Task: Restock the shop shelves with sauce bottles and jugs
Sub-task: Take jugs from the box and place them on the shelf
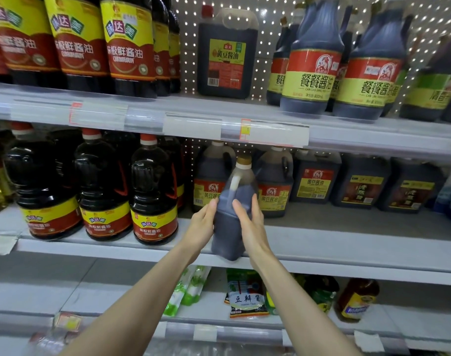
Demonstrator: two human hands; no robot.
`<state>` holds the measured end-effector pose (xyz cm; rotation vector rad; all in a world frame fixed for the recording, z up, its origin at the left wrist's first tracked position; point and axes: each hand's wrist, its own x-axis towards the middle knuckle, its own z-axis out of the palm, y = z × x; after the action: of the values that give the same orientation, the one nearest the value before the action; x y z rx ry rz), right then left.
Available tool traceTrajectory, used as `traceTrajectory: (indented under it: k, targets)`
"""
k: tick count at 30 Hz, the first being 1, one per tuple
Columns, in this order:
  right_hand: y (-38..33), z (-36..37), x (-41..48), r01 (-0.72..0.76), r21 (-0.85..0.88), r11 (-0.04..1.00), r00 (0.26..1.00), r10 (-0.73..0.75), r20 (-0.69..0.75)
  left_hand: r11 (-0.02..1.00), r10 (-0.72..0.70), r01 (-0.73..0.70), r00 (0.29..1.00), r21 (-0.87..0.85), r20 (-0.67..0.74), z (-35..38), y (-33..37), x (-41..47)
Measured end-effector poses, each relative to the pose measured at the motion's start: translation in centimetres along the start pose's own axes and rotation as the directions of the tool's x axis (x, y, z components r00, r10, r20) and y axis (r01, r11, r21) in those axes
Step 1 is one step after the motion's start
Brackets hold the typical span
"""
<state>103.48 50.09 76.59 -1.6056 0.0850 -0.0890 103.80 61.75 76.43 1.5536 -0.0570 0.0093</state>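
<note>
A dark sauce jug with a tan cap and a white handle is tilted at the front edge of the middle shelf, its back side facing me. My left hand presses its left side and my right hand presses its right side. Both hands grip it together. Behind it stand two matching jugs with red and yellow labels. The held jug's bottom hangs just over the shelf lip.
Red-capped soy bottles fill the middle shelf's left. Square dark jugs stand to the right. The top shelf holds tall bottles and one jug. Sauce pouches lie on the lower shelf. Open shelf space lies right of the held jug.
</note>
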Motion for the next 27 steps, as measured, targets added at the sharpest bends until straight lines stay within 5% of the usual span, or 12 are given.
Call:
traceTrajectory:
  k: [9, 18, 27]
  targets:
    - [-1.1, -1.5, 1.7, -0.031, 0.014, 0.999, 0.999, 0.03, 0.039, 0.995, 0.05, -0.05, 0.999, 0.088, 0.005, 0.6, -2.1, -0.7]
    - [-0.4, 0.0, 1.4, 0.071, -0.142, 0.987, 0.991, -0.085, -0.1, 0.988, 0.106, -0.099, 0.992, 0.115, -0.061, -0.8, -0.6, 0.4]
    - [0.1, -0.5, 1.9, 0.124, -0.241, 0.963, 0.985, -0.149, -0.09, 0.988, 0.067, -0.063, 0.997, 0.139, -0.025, -1.3, -0.6, 4.0]
